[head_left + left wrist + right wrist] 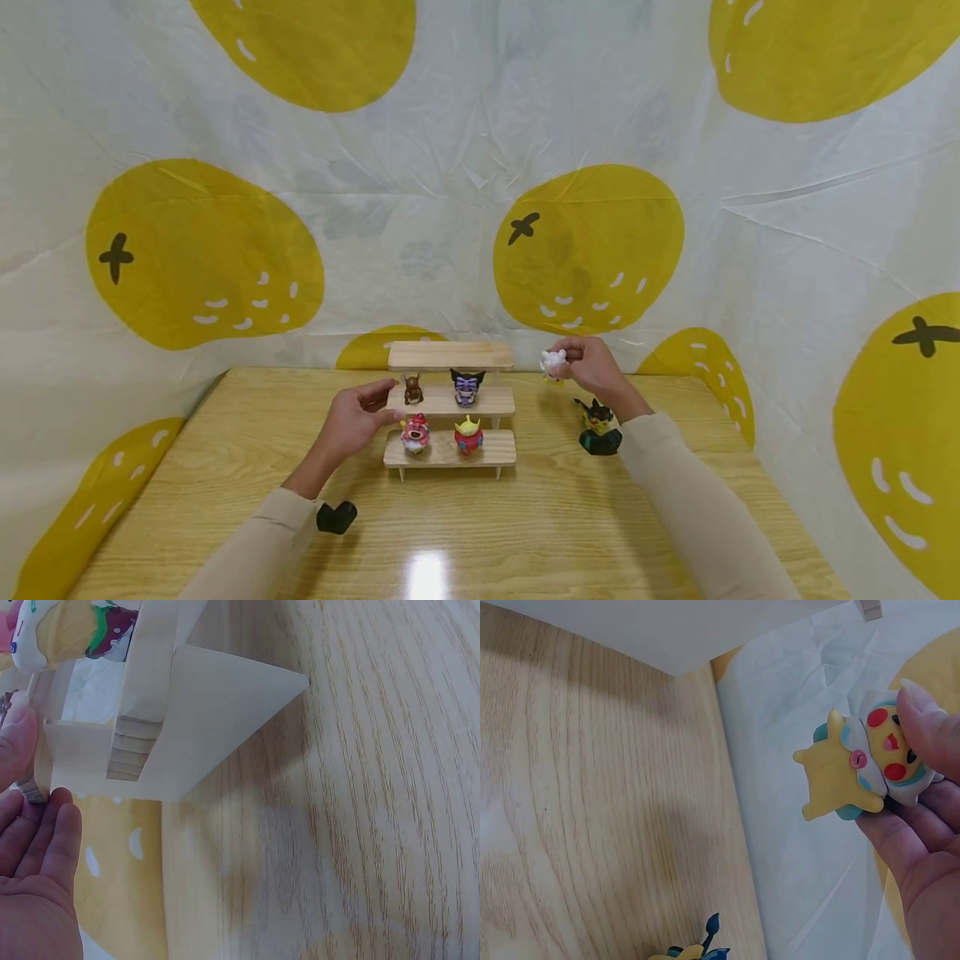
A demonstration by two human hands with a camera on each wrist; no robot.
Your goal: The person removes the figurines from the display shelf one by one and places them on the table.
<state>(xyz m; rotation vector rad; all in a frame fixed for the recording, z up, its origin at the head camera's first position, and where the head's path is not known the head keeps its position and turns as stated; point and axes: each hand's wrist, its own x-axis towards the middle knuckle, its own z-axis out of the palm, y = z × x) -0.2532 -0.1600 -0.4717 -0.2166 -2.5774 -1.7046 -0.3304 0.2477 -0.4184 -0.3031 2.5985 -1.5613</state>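
Note:
My left hand [356, 421] is at the left end of a three-tier wooden display stand [450, 356], thumb and fingers on either side of the middle board's end. In the left wrist view the stand's white side support [232, 712] shows below the boards. Right of the stand, my right hand [594, 367] holds up a small yellow figurine in a white hood [832, 772], pinched at its head between thumb and fingers. It has red cheeks and a pink button. A yellow figurine with dark parts [597, 415] stands on the table near the right wrist.
A brown figurine [413, 389] and a purple-black figurine [467, 388] stand on the middle board. On the lowest board are a pink figurine [415, 434] and a red-and-yellow one [468, 436]. A lemon-patterned cloth [450, 250] hangs behind the wooden table [480, 533].

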